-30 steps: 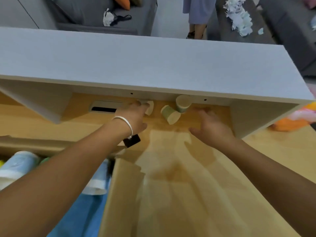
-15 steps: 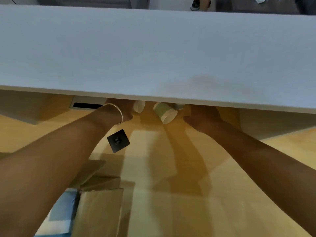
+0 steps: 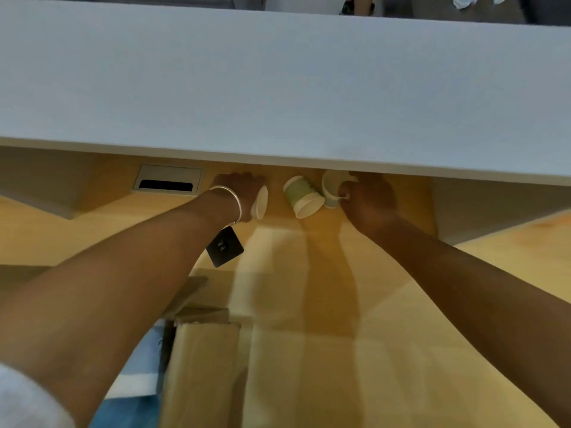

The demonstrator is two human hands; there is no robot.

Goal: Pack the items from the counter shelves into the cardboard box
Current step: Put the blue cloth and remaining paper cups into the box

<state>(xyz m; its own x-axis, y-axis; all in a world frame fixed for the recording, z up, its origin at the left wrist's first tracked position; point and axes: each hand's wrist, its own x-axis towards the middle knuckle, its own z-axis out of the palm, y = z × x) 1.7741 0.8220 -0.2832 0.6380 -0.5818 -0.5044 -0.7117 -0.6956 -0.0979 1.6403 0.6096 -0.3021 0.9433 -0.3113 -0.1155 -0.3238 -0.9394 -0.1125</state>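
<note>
Grey shelf top (image 3: 278, 88) fills the upper half of the view, overhanging the wooden table (image 3: 309, 335) below. Both bare arms reach forward under its front edge.

Cardboard box (image 3: 200, 366) sits at lower left, near edge of the table, flaps open, blue and white stuff inside, partly hidden by the left forearm.

Left hand (image 3: 244, 193) under the shelf, fingers curled around a white cup (image 3: 260, 202) lying on its side, rim facing right; gripping it. White bangle (image 3: 230, 197) on that wrist, a small black square tag (image 3: 224, 247) dangling below it.

Right hand (image 3: 367, 200) closed on a pale cup (image 3: 332, 191) at the back, fingertips on its rim; cup top tucked under the shelf edge, so whether it is upright or tilted is unclear.

Between the hands, a green-and-white paper cup (image 3: 302, 197) lies tipped on the table, open end toward the camera, touching or just beside the right-hand cup, clear of the left one.

Grey cable slot (image 3: 168, 182) set in the table left of the left hand.
</note>
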